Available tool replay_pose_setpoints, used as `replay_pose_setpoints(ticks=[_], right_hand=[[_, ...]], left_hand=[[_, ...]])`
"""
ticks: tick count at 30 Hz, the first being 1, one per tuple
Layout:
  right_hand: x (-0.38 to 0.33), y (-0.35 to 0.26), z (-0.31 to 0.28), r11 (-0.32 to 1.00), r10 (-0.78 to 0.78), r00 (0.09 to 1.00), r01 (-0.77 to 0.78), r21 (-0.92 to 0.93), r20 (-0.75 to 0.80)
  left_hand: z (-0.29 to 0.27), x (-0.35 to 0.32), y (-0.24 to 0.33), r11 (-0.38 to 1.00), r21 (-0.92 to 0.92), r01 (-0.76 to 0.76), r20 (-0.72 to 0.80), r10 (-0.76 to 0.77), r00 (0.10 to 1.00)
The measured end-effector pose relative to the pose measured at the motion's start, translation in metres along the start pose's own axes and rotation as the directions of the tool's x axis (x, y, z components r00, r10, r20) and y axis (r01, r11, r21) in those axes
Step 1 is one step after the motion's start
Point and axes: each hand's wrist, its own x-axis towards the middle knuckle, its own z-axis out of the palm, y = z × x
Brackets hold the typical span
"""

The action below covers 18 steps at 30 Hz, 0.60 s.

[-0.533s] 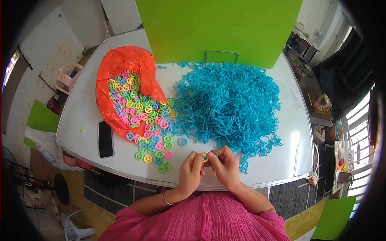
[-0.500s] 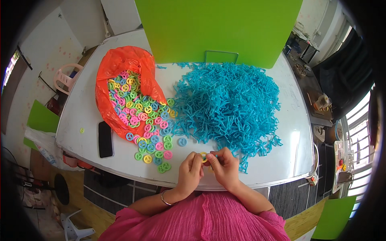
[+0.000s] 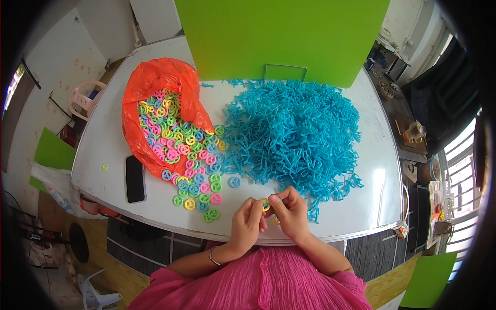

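Observation:
A small yellow plastic wheel (image 3: 265,205) is pinched between my two hands, just above the table's near edge. My left hand (image 3: 246,225) grips its left side with thumb and fingers. My right hand (image 3: 290,216) is closed at its right side, thumb on top. A bit of blue shows inside the wheel; whether it is a separate piece I cannot tell. Another yellow piece (image 3: 276,221) lies under my right hand, partly hidden. Loose coloured wheels (image 3: 204,198) lie to the left of my hands, and a heap of blue plastic pieces (image 3: 297,134) rises beyond them.
An orange-red plastic bag (image 3: 135,126), open and full of coloured wheels, lies at the left of the white table (image 3: 101,139). A black phone (image 3: 135,179) rests beside it. Behind the heap stands a green panel (image 3: 279,36) with a wire stand (image 3: 285,66).
The yellow wheel has tilted and shows more of its face between my hands. My right hand has shifted slightly, and the yellow piece below it shows more.

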Motion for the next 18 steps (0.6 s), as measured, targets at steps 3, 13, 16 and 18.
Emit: replay_pose_setpoints(ticks=[3, 13, 16, 18], right_hand=[[0.004, -0.01, -0.008, 0.997, 0.026, 0.991, -0.017, -0.072, 0.128], [-0.001, -0.009, -0.003, 0.989, 0.141, 0.98, -0.147, 0.027, 0.138], [-0.003, -0.007, 0.004, 0.995, 0.095, 0.994, -0.096, 0.005, 0.061], [-0.003, -0.003, 0.001, 0.992, 0.116, 0.991, -0.118, 0.035, 0.06]], left_hand=[[-0.01, 0.006, 0.002, 0.994, -0.078, 0.075, 0.036, -0.072, 0.997], [-0.012, 0.002, 0.009, 0.936, 0.309, -0.167, 0.049, 0.16, 0.986], [-0.018, 0.008, 0.001, 0.996, 0.004, 0.085, 0.045, -0.085, 0.995], [-0.014, 0.004, -0.003, 0.996, 0.082, -0.017, 0.023, 0.015, 1.0]])
